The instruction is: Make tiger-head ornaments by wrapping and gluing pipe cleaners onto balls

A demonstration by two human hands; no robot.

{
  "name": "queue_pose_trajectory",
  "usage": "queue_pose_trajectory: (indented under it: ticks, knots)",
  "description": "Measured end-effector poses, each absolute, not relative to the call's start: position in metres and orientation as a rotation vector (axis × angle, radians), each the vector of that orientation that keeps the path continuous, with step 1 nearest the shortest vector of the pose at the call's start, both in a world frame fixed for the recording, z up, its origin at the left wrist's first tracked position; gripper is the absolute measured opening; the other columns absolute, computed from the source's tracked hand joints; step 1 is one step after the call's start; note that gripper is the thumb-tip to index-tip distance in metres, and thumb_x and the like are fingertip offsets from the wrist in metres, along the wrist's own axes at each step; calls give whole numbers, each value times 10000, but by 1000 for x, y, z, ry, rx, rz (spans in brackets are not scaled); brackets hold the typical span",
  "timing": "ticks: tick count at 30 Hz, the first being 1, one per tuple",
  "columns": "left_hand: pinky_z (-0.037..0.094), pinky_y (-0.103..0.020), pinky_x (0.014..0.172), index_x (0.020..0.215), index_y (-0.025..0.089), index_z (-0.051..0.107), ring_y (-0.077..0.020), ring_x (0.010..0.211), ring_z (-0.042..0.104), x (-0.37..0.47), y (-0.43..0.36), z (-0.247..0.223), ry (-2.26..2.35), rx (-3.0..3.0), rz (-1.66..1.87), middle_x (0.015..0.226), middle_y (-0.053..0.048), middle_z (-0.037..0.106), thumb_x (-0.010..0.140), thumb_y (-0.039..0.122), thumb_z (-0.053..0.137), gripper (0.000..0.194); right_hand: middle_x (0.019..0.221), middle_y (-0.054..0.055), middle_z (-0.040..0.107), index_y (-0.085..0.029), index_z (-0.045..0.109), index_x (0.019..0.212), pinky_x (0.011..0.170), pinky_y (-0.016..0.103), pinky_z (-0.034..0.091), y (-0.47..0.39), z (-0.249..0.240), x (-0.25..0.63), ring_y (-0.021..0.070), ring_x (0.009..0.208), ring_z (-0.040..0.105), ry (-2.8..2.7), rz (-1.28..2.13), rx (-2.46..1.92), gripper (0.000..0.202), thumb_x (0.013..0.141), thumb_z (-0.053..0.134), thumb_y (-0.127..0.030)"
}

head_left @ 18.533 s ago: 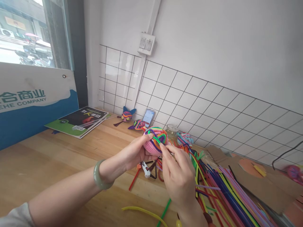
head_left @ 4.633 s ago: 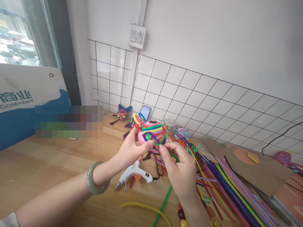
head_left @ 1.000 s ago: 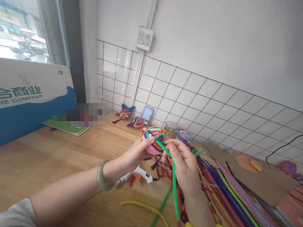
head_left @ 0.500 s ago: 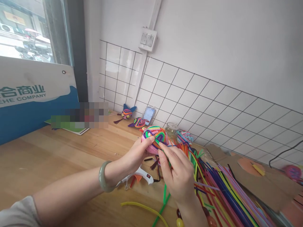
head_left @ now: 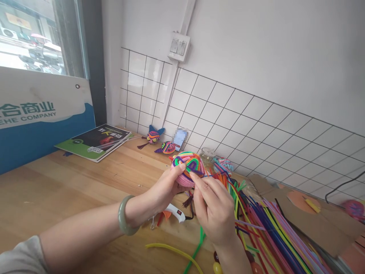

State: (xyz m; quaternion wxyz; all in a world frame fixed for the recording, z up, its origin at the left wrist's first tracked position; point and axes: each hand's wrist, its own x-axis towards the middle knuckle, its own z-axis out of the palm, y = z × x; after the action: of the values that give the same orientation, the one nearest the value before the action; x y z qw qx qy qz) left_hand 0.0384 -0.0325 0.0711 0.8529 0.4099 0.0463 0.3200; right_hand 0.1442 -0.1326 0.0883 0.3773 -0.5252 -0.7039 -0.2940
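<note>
My left hand point(head_left: 168, 180) grips a round ornament point(head_left: 184, 179) wound from pink, orange, purple and green pipe cleaners, its thumb pressed on the front. Green and purple loops form eye-like shapes there. My right hand point(head_left: 213, 205) is closed, its index fingertip pressing the ornament's front beside a green loop. A green pipe cleaner point(head_left: 196, 249) trails from beneath this hand to the table; its upper stretch is hidden by the fingers. A dark tassel point(head_left: 187, 201) shows below the ornament.
A white glue gun point(head_left: 175, 213) lies under my hands. Bundled pipe cleaners point(head_left: 279, 228) and cardboard point(head_left: 302, 213) lie on the right. Behind stand finished ornaments point(head_left: 153, 137), a phone point(head_left: 180, 140) and a glass jar point(head_left: 207, 153). A magazine point(head_left: 94, 142) lies at the back left.
My right index fingertip has shifted slightly left and down on the ornament. The green strand between the right fingers is now hidden. My left hand keeps its hold.
</note>
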Motion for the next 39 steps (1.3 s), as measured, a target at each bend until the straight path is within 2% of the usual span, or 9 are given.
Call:
queue_pose_trajectory:
  ticks: [9, 12, 17, 21, 25, 32, 39]
  knots:
    - [469, -406, 951, 1223, 148, 623, -317, 1139, 609, 39, -34, 71, 134, 885, 685, 1181, -146, 693, 870, 501, 623, 499, 816, 88, 644, -93, 645, 1225, 641, 322, 518, -133, 89, 142, 187, 741, 607, -1794, -659, -1360, 354, 922, 471, -36]
    - [473, -417, 939, 1208, 137, 626, -322, 1109, 621, 40, -34, 72, 161, 918, 707, 1139, -151, 705, 862, 507, 632, 507, 788, 74, 639, -90, 658, 1202, 628, 297, 519, -133, 89, 139, 174, 713, 606, -1760, -560, -1362, 342, 929, 455, -53]
    - [484, -412, 929, 1186, 147, 633, -311, 1082, 638, 40, -35, 74, 192, 940, 726, 1106, -136, 714, 861, 499, 633, 479, 833, 83, 671, -87, 666, 1183, 684, 281, 538, -134, 90, 138, 172, 777, 635, -1752, -511, -1376, 329, 935, 452, -65]
    - [481, -436, 954, 1127, 127, 647, -303, 1040, 651, 39, -36, 75, 196, 951, 730, 1068, -143, 719, 864, 497, 625, 455, 816, 90, 660, -67, 656, 1200, 639, 302, 529, -132, 90, 139, 178, 735, 617, -1788, -596, -1376, 343, 927, 450, -50]
    - [503, -403, 918, 1105, 135, 649, -280, 1002, 664, 39, -38, 76, 188, 945, 738, 1045, -132, 725, 869, 490, 622, 427, 775, 83, 648, -76, 653, 1205, 595, 314, 514, -130, 88, 140, 183, 688, 602, -1806, -737, -1370, 353, 913, 459, -33]
    - [506, -402, 931, 1105, 148, 648, -272, 988, 672, 37, -38, 78, 179, 903, 752, 1040, -121, 729, 864, 497, 632, 424, 793, 86, 714, -106, 656, 1083, 688, 316, 572, -127, 87, 136, 187, 746, 683, -1685, -839, -1271, 258, 869, 573, 11]
    - [502, -379, 898, 1147, 151, 647, -292, 1046, 656, 36, -39, 78, 163, 893, 749, 1101, -128, 718, 861, 515, 632, 463, 792, 84, 731, -128, 646, 1077, 664, 318, 579, -125, 86, 134, 173, 695, 688, -1650, -948, -1257, 267, 862, 589, 19]
